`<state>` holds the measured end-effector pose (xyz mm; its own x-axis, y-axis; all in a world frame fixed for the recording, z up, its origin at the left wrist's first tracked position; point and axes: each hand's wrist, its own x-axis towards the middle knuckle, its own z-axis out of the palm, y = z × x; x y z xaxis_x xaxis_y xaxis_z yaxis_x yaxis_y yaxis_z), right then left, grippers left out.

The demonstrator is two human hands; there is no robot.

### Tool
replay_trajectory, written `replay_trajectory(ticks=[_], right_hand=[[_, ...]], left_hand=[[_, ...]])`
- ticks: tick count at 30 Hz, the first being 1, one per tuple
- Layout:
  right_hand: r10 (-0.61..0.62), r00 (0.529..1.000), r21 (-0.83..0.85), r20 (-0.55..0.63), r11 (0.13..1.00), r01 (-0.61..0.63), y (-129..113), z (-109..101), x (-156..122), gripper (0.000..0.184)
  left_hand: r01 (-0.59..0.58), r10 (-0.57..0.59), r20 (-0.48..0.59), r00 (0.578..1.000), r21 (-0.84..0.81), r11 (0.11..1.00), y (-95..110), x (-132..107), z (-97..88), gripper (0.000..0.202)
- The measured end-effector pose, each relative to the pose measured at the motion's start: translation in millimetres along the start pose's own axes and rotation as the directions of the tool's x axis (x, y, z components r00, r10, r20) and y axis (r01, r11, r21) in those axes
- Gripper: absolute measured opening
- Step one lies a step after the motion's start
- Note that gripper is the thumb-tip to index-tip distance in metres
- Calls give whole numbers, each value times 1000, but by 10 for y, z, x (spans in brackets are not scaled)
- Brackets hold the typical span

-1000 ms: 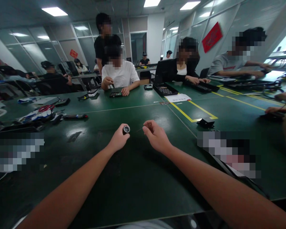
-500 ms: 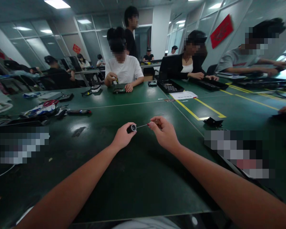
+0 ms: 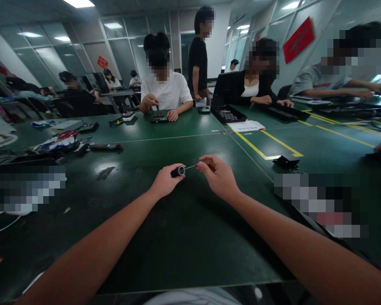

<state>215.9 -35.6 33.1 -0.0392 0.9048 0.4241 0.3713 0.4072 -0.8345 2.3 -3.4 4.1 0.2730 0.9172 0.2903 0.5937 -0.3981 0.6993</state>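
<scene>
My left hand (image 3: 167, 181) is closed around a short black cylinder (image 3: 179, 171), whose round, silver-rimmed end faces me. A thin metal shaft (image 3: 191, 167) runs from beside that rim to the fingertips of my right hand (image 3: 221, 177). It resembles a screwdriver's blade, with a bit of red at my fingertips. My right thumb and forefinger pinch it, the other fingers curled loosely; its handle end is mostly hidden by them. Whether the shaft's tip touches the cylinder or passes behind it, I cannot tell. Both hands are raised slightly above the green table (image 3: 178, 237).
A dark pen-like tool (image 3: 106, 147) lies left, near red-handled pliers or scissors (image 3: 68, 134). Right are a small black bracket-like part (image 3: 285, 162) and yellow tape (image 3: 255, 148). Across the table, a person in white (image 3: 167, 91) works on a small device (image 3: 159, 119).
My left hand and the black cylinder have shifted slightly right, and less of the shaft shows. My right hand has stayed nearly still. The standing person behind has moved right.
</scene>
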Motion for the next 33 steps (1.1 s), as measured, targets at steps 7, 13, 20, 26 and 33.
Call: replay_trajectory(ticks=[7, 13, 20, 26, 33], right_hand=[[9, 1000, -28, -29, 1000, -10, 0, -3, 17, 22], [43, 999, -41, 13, 998, -42, -26, -20, 21, 24], [74, 997, -100, -20, 992, -76, -40, -19, 33, 26], [92, 994, -136, -51, 986, -98, -41, -35, 36, 27], [97, 993, -134, -71, 985, -106, -25, -32, 45, 26]], left_hand=[[2, -3, -18, 1000, -42, 999, -8, -2, -7, 36], [14, -19, -53, 998, -93, 996, 9, 3, -5, 36], [5, -11, -46, 999, -139, 990, 25, -9, -20, 36], [-1, -4, -32, 999, -157, 988, 59, -15, -31, 36], [-7, 2, -24, 1000, -193, 981, 33, -15, -22, 37]])
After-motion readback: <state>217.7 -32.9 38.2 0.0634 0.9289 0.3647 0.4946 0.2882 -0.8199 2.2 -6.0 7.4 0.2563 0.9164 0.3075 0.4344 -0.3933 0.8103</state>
